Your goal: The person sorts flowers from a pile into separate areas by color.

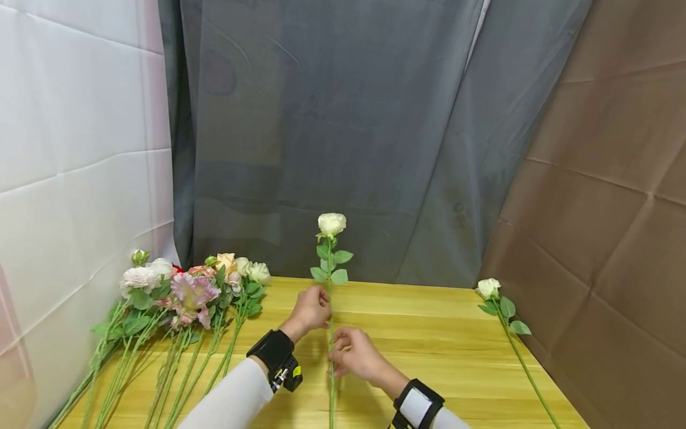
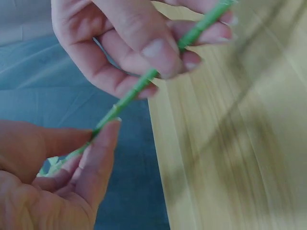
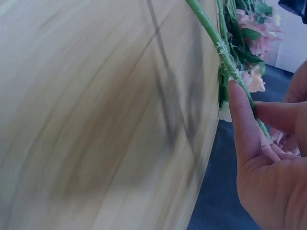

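Observation:
A white rose (image 1: 331, 224) stands upright in the middle of the head view, its green leaves just below the bloom. My left hand (image 1: 312, 308) pinches its stem (image 1: 331, 387) below the leaves. Lower down, my right hand (image 1: 358, 356) pinches the same stem between thumb and fingers. In the left wrist view, thumb and forefinger of the left hand (image 2: 62, 177) meet on the green stem (image 2: 129, 96), with the right hand further along it. The right wrist view shows the right hand (image 3: 273, 153) holding the stem (image 3: 211, 31); the bloom is out of that view.
Several long-stemmed flowers, among them a pink-lilac bloom (image 1: 194, 292), lie in a bunch at the left of the wooden table (image 1: 429, 333). Another white rose (image 1: 488, 289) lies at the right edge. Grey cloth (image 1: 343, 119) hangs behind, with white and brown cloth at the sides.

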`<action>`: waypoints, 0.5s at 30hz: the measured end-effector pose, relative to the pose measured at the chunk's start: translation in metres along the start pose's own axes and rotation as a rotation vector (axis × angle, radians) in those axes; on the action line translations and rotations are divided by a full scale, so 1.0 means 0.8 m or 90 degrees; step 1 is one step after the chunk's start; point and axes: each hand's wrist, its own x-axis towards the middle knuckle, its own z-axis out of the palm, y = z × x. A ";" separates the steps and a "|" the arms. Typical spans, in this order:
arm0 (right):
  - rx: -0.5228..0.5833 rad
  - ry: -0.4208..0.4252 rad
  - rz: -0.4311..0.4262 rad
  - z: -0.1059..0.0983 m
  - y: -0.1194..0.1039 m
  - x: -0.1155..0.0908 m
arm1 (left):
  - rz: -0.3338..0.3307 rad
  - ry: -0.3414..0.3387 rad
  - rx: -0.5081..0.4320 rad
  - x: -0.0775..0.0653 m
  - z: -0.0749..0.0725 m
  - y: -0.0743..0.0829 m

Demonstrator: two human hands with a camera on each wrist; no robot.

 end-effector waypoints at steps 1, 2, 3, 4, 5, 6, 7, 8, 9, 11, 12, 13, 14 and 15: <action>-0.002 0.001 -0.002 -0.002 0.000 -0.001 | 0.003 -0.003 0.000 0.000 -0.001 -0.002; -0.008 0.002 -0.006 -0.004 0.000 -0.001 | 0.006 -0.007 0.003 0.000 -0.003 -0.003; -0.012 0.003 -0.008 -0.006 0.001 -0.002 | 0.010 -0.013 0.012 0.000 -0.005 -0.006; -0.013 0.004 -0.010 -0.009 0.001 -0.003 | 0.014 -0.021 0.033 0.000 -0.009 -0.009; -0.013 0.007 -0.011 -0.012 0.001 -0.004 | 0.019 -0.031 0.059 -0.001 -0.014 -0.012; -0.014 0.010 -0.012 -0.016 0.002 -0.006 | 0.024 -0.038 0.092 -0.002 -0.019 -0.015; -0.016 0.014 -0.014 -0.021 0.003 -0.007 | 0.034 -0.040 0.137 -0.004 -0.026 -0.018; -0.021 0.019 -0.015 -0.026 0.004 -0.009 | 0.043 -0.039 0.184 -0.006 -0.035 -0.022; -0.024 0.024 -0.015 -0.032 0.005 -0.012 | 0.050 -0.035 0.234 -0.009 -0.044 -0.025; -0.035 0.037 -0.015 -0.046 0.009 -0.019 | 0.051 -0.022 0.321 -0.015 -0.065 -0.031; -0.043 0.044 -0.013 -0.054 0.010 -0.023 | 0.053 -0.013 0.361 -0.018 -0.075 -0.035; -0.049 0.052 -0.011 -0.063 0.012 -0.028 | 0.054 -0.004 0.396 -0.021 -0.086 -0.039; -0.057 0.060 -0.007 -0.072 0.014 -0.033 | 0.048 0.000 0.425 -0.025 -0.097 -0.043; -0.065 0.072 -0.002 -0.081 0.016 -0.038 | 0.039 0.004 0.448 -0.028 -0.107 -0.047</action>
